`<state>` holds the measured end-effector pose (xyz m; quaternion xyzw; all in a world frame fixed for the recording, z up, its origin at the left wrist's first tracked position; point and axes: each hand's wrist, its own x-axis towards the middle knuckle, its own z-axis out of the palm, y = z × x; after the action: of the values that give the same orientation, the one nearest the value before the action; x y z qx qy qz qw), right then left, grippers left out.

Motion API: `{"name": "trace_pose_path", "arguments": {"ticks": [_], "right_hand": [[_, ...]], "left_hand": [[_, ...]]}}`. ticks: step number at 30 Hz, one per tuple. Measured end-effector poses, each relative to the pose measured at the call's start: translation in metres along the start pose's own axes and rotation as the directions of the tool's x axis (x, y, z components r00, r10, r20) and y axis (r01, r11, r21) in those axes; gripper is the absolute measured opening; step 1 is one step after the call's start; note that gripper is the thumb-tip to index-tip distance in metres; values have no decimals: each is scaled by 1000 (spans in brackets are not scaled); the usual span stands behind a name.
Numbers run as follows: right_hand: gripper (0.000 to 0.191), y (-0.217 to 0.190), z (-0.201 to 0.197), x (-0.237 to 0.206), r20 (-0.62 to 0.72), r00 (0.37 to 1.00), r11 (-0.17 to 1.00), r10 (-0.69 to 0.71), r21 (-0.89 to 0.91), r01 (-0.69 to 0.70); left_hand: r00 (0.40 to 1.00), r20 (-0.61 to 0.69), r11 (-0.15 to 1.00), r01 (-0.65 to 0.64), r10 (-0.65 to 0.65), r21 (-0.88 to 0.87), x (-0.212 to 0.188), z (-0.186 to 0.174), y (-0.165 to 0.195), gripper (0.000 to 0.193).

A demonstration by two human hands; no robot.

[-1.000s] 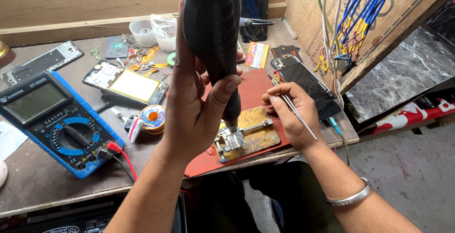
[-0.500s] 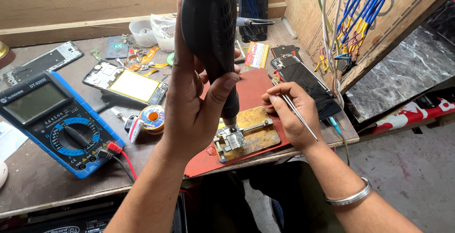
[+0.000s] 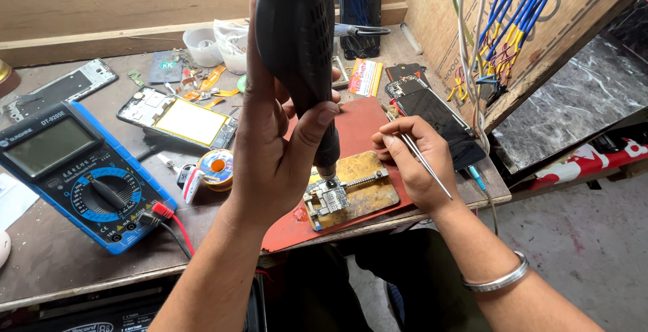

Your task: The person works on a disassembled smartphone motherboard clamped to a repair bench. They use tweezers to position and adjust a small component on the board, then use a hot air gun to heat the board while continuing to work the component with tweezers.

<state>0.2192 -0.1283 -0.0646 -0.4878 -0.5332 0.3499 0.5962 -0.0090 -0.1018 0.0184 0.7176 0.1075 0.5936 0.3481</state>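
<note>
My left hand (image 3: 277, 143) grips a thick black hot-air handpiece (image 3: 297, 41), held upright with its nozzle pointing down at a small circuit board (image 3: 329, 198). The board is clamped in a brass-coloured holder (image 3: 364, 193) that lies on a red mat (image 3: 358, 129) at the front edge of the bench. My right hand (image 3: 412, 163) rests just right of the holder and holds thin metal tweezers (image 3: 425, 163), slanted with their tips near my fingers, apart from the board.
A blue multimeter (image 3: 74, 170) with red and black leads lies at the left. An opened phone (image 3: 179, 119), a solder spool (image 3: 216, 168), a dark phone (image 3: 435, 119), white cups (image 3: 202, 45) and small parts crowd the bench. Coloured wires (image 3: 499, 28) hang at the right.
The handpiece has shifted very slightly; both hands otherwise stay where they were.
</note>
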Motion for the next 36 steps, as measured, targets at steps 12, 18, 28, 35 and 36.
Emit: {"name": "trace_pose_path", "arguments": {"ticks": [12, 18, 28, 35, 36], "right_hand": [[12, 0, 0, 0, 2, 1000, 1000, -4, 4, 4], [12, -1, 1, 0, -2, 1000, 1000, -5, -10, 4], [12, 0, 1, 0, -12, 1000, 1000, 2, -1, -2], [12, 2, 0, 0, -10, 1000, 1000, -9, -4, 9], [12, 2, 0, 0, -6, 1000, 1000, -13, -2, 13]], "left_hand": [[1000, -10, 1000, 19, -19, -3, -1, 5, -1, 81], [1000, -11, 1000, 10, -10, -23, -3, 6, -3, 79], [1000, 13, 999, -20, 20, -29, -3, 5, -4, 77], [1000, 6, 1000, -26, 26, -5, 0, 4, 1, 79], [1000, 2, 1000, -3, 3, -9, 0, 3, 2, 81]]}}
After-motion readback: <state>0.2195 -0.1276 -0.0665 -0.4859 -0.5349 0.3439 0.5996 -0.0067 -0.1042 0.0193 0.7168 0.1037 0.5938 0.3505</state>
